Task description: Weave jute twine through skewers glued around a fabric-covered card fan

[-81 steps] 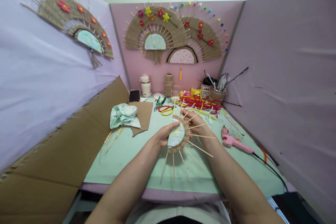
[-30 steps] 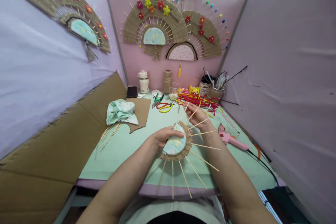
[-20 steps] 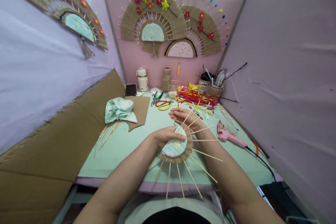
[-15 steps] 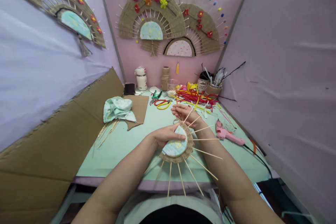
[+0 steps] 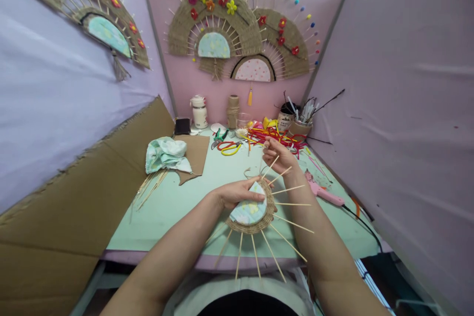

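Note:
A small half-round woven fan lies tilted in my left hand, thumb across its pale blue-green floral cloth centre and fingers behind. Thin bamboo sticks radiate from its woven twine rim. Above the fan's upper edge, my right hand is raised with its fingertips pinched together. A thin length of twine curls by the fan's top edge, between the hands; it seems to lead to my right fingers, where its end is too fine to follow.
Red-handled and yellow-handled cutters lie behind the hands, near red and yellow fuzzy stems. A pink glue gun rests at right. Crumpled cloth, cardboard and loose sticks lie left. A twine spool stands behind.
My right hand has moved up and to the right, away from the fan's edge, still pinched. The fan has dropped slightly in my left hand's grip.

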Tool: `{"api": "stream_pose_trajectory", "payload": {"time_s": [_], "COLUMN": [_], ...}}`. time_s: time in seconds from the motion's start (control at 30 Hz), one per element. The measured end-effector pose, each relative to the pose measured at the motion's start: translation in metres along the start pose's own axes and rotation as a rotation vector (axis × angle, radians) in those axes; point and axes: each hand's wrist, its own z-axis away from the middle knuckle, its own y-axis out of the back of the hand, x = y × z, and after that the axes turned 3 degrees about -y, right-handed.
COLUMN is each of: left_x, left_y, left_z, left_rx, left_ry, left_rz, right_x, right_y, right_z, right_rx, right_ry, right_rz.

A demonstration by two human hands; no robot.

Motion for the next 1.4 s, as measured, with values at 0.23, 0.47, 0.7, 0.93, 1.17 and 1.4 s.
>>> {"api": "stream_pose_trajectory", "payload": {"time_s": [0.23,0.47,0.7,0.93,1.17,1.4], "left_x": [-0.004,0.017,0.026,0.025,0.026,0.025], "left_y": [0.01,0.013,0.026,0.028,0.027,0.028], "left_z": [-0.002,0.006,0.004,0.003,0.004,0.003], "left_rx": [-0.002,0.207,0.704,0.84,0.862,0.875], "left_ry": [-0.057,-0.215,-0.565,-0.729,-0.779,-0.848], "left_rz": [0.04,0.022,-0.19,-0.286,-0.316,-0.274], "right_x": [-0.018,-0.013,-0.003,0.007,0.008,0.01], "right_y": [0.005,0.013,0.015,0.008,0.007,0.007], "right_z": [0.007,-0.002,-0.008,-0.011,-0.009,-0.009], "right_rx": [0.105,0.179,0.268,0.346,0.351,0.33], "right_ry": [0.292,0.316,0.143,0.082,0.098,0.106], "right_rz": [0.015,-0.012,0.036,0.129,0.167,0.197]}}
